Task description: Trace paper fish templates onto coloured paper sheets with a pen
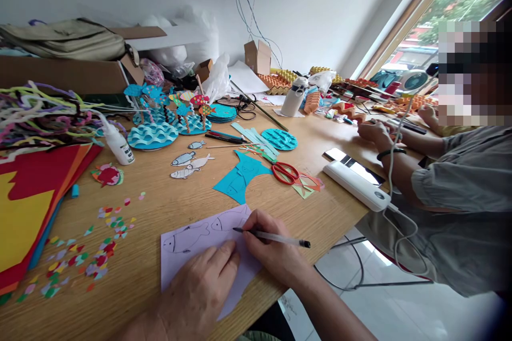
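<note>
A purple sheet of paper (172, 269) lies near the table's front edge, with two fish outlines drawn along its upper part. My left hand (200, 290) rests flat on the sheet, below the drawn fish. My right hand (276, 248) grips a pen (280, 237), whose tip touches the paper at the belly of the right-hand fish. Just beyond the sheet are cut blue paper (244, 173) with fish outlines and red-handled scissors (285, 173). Cut-out paper fish (184, 159) lie further left.
Confetti (106, 250), coloured sheets (28, 202) and a glue bottle (117, 141) are at the left. Blue fish models (152, 136) stand behind. At the right, a white power strip (356, 185) lies near a person's hands (376, 133).
</note>
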The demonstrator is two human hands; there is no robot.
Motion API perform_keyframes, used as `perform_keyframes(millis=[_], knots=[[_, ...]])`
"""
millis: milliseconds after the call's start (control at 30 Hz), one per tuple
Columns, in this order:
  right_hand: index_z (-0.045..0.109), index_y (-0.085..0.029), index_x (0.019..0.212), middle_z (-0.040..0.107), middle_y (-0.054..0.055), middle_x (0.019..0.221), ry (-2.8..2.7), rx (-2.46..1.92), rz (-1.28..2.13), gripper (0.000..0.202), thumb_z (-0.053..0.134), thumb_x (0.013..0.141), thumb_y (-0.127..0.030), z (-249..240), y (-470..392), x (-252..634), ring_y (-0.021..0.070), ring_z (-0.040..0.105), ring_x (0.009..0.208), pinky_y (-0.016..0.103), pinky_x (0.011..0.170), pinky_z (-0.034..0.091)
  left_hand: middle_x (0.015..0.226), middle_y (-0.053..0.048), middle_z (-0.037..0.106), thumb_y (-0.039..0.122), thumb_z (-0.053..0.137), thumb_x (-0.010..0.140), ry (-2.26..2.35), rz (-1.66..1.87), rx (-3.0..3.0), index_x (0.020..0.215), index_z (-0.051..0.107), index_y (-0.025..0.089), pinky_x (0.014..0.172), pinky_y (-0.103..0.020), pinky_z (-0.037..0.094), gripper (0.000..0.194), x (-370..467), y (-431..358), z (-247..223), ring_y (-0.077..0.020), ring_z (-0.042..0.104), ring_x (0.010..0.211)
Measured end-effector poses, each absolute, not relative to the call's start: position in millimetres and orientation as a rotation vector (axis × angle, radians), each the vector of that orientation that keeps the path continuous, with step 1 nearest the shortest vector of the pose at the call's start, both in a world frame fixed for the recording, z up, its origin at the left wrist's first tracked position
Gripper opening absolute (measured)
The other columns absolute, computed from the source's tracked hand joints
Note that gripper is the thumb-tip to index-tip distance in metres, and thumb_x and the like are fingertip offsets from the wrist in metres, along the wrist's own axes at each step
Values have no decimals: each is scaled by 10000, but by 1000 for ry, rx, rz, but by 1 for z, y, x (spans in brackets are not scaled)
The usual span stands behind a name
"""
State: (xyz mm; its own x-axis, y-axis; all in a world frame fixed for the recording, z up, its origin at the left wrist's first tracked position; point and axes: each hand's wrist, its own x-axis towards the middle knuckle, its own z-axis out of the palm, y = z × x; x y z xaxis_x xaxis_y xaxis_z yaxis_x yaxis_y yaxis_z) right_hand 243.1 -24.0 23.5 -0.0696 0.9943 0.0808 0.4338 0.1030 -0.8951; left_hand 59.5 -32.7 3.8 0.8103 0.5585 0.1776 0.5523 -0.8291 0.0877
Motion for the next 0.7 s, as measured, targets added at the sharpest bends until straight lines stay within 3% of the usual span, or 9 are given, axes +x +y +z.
perform_keyframes(millis=[200,400,700], knots=[[484,-195,686,422,-63,564,-1575,-1406,909,92,475,691,-103,23,-23,245,89,363,517,197,477,287,1244,-108,578,-1,383,786,895,277,2962,1250,499,135,844,-327,530,497,59,-34,6,-223,607,987],[481,-197,685,455,-52,585,-1561,-1400,916,80,470,698,-118,25,-23,245,97,378,526,203,481,297,1146,-138,623,-1,355,791,903,463,2983,1154,564,99,767,-349,564,430,63,-35,4,-223,630,900],[493,-192,679,438,-68,552,-1624,-1433,886,119,476,670,-74,26,-23,242,81,369,505,186,471,298,1206,-112,592,-29,356,780,996,313,2921,1208,541,132,831,-344,536,493,66,-38,6,-218,604,967]])
